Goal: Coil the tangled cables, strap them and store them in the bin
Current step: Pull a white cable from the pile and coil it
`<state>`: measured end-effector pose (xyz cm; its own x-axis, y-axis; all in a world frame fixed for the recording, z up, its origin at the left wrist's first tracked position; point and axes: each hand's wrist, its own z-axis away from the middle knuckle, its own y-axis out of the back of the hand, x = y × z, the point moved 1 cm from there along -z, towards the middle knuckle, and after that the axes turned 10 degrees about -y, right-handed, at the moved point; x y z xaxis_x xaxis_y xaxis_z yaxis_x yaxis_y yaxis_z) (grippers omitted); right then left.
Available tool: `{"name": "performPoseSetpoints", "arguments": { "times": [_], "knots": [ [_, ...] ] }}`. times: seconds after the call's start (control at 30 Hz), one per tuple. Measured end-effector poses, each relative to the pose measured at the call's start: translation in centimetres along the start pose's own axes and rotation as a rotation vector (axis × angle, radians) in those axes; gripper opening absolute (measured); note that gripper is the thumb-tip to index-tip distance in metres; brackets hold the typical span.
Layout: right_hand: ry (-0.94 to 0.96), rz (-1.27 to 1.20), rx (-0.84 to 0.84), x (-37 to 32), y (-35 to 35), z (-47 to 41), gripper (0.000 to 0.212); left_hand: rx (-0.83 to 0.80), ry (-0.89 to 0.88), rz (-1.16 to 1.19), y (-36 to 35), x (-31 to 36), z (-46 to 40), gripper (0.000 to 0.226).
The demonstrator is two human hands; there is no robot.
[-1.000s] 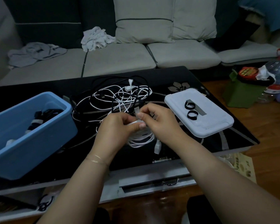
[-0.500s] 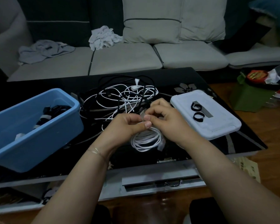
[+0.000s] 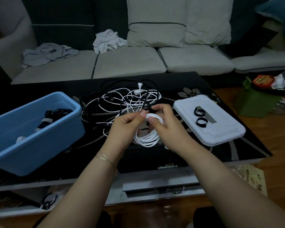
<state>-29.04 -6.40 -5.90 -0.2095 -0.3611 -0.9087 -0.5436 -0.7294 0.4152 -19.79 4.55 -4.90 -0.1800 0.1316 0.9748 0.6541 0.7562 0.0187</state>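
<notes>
Hands both on the white coil (image 3: 149, 135), just above the black table (image 3: 179, 83).

My left hand (image 3: 123, 129) pinches the top of the loops and my right hand (image 3: 164, 127) curls round the same bundle, thumb pressed on it. Rest of the tangled cables (image 3: 122, 99) sits right behind, black and white mixed. Blue bin (image 3: 39, 134) is off to my left with a few bundles inside, and two black straps (image 3: 200, 116) lie on the white lid (image 3: 220, 135) to my right.

one head-worn view looks forward and down, close over the table (image 3: 196, 83).
</notes>
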Motion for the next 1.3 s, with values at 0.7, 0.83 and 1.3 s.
{"name": "performPoseSetpoints", "arguments": {
  "times": [0.7,0.83,1.3],
  "knots": [
    [-0.162,-0.214,0.074,-0.4,-0.2,0.0,0.019,0.071,-0.143,0.104,-1.1,-0.7,0.5,0.029],
    [-0.17,-0.178,0.111,-0.6,-0.2,0.3,0.018,0.078,-0.14,0.097,-1.3,-0.9,0.8,0.037],
    [-0.124,-0.222,0.105,-0.6,-1.9,-0.4,0.016,0.085,-0.213,-0.223,-0.1,-2.2,-0.1,0.018]
  ]
}}
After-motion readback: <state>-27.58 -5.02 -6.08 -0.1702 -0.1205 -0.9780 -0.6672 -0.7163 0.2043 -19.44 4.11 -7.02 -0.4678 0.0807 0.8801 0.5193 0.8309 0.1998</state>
